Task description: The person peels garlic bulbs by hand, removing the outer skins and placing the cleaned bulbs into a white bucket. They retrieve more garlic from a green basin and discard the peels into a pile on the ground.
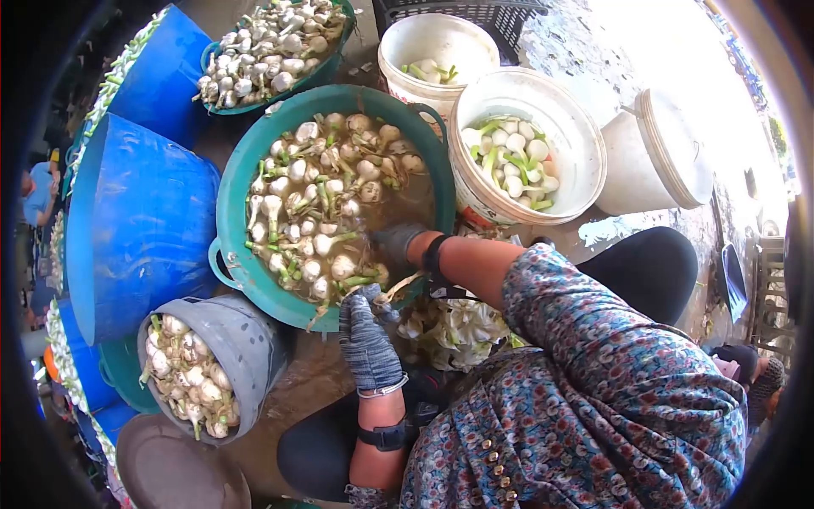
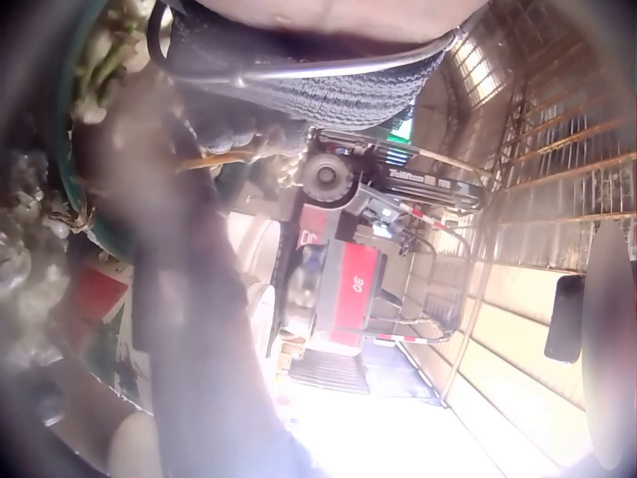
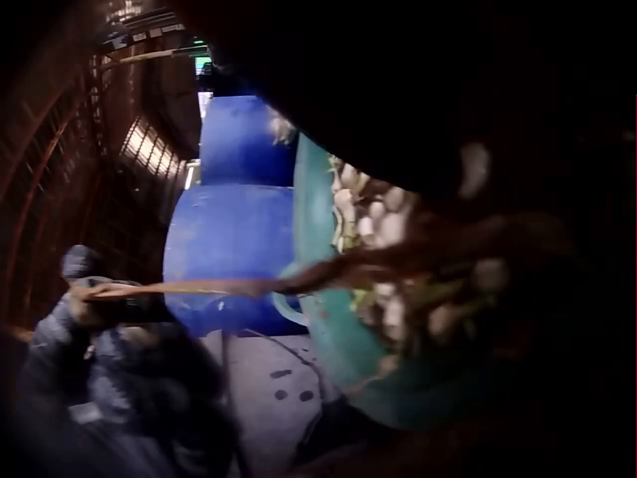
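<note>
1. The person sits over a green basin (image 1: 233,182) on the wet floor, both hands in dark knitted gloves at its near rim.
2. The basin holds murky brown water crowded with garlic bulbs (image 1: 318,191): white to cream heads, some mud-stained, many with short green stalks and stringy roots attached.
3. The left hand (image 1: 366,335) rests at the basin's near edge, its grip curled round a pale, straw-coloured strand of stalk (image 1: 398,287); the right wrist view shows that hand pinching the long thin strand, which runs taut toward the basin.
4. The right hand (image 1: 397,242) is dipped into the water beside the bulbs; whether its grip is apart or together cannot be told.
5. Trimmed white bulbs lie in a white bucket (image 1: 585,144) just right of the basin; a second white bucket (image 1: 398,42) behind holds a few.
6. A grey basket (image 1: 250,339) of bulbs stands at the near left, beside blue tubs (image 1: 140,225).
</note>
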